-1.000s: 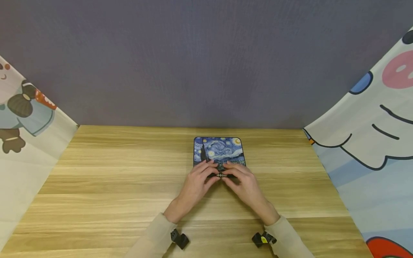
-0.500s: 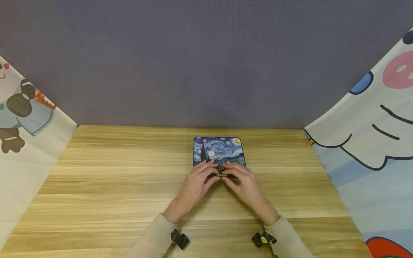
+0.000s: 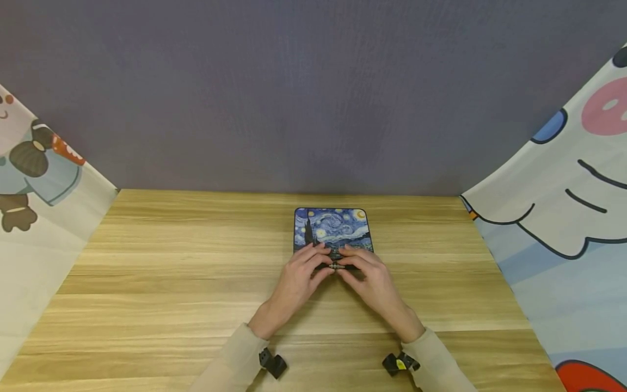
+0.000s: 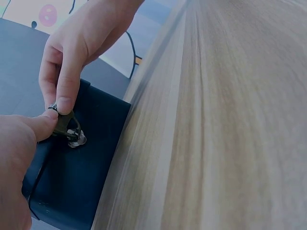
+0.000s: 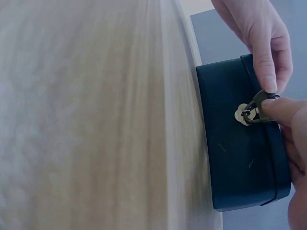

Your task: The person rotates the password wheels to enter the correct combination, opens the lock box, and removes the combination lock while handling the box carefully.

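A small dark box (image 3: 332, 226) with a swirling blue night-sky painting on its lid sits toward the back of the table. On its dark front face is a bronze-coloured latch (image 5: 261, 108), whose loop lies over a flower-shaped metal plate (image 5: 241, 115). My left hand (image 3: 297, 273) pinches one side of the latch between thumb and fingers. From the other side my right hand (image 3: 370, 273) pinches it too, thumb tips close together in front. Other fingertips of both hands rest on the lid's front part, covering its front corners in the head view.
The box stands on a wood-grain table (image 3: 171, 283). A grey wall panel (image 3: 274, 98) rises behind the table, and cartoon-printed curtains (image 3: 553, 207) hang along the sides. Small black cameras (image 3: 272, 363) are strapped at both sleeves.
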Motion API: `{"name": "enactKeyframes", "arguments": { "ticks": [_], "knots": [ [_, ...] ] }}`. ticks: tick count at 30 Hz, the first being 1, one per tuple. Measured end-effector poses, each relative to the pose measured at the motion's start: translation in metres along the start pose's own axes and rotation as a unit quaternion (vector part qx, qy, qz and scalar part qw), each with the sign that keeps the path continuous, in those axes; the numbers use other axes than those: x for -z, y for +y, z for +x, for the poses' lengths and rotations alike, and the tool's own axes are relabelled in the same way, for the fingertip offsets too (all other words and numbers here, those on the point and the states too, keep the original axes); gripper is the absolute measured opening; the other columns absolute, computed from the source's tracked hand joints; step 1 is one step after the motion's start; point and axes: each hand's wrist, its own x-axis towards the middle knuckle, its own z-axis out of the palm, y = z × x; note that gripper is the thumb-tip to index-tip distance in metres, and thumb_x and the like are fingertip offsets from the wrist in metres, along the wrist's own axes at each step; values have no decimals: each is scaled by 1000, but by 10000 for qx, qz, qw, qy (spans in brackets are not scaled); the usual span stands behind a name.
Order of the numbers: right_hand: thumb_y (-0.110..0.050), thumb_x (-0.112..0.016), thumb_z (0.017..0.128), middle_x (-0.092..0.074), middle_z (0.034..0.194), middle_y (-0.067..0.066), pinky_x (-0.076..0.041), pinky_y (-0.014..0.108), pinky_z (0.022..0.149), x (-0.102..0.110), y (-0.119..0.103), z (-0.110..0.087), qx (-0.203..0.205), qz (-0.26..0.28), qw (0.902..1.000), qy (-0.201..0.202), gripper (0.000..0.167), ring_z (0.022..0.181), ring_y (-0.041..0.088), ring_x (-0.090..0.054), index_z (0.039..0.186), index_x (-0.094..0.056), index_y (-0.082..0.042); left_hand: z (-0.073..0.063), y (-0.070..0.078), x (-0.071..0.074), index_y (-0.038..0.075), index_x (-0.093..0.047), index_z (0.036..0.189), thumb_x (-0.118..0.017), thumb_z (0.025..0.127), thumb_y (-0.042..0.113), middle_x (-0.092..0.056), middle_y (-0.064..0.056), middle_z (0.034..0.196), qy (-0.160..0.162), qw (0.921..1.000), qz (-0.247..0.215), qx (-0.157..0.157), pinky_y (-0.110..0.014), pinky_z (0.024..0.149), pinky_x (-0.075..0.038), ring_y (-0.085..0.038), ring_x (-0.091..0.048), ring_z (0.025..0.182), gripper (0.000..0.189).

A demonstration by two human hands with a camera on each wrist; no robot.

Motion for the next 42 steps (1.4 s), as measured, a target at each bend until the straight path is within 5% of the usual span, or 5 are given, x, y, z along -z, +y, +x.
{"name": "enactKeyframes", "arguments": {
  "ticks": [42],
  "knots": [
    [0, -89, 76, -74, 119, 11, -53, 38, 108, 0, -1, 1, 12, 44, 10000, 23, 27, 117, 34, -68, 100, -77, -5, 1, 2, 3, 9, -76, 103, -83, 87, 19, -75, -8, 120, -76, 9999, -33, 81, -40, 119, -45, -26, -66, 125, 19]
  ]
}}
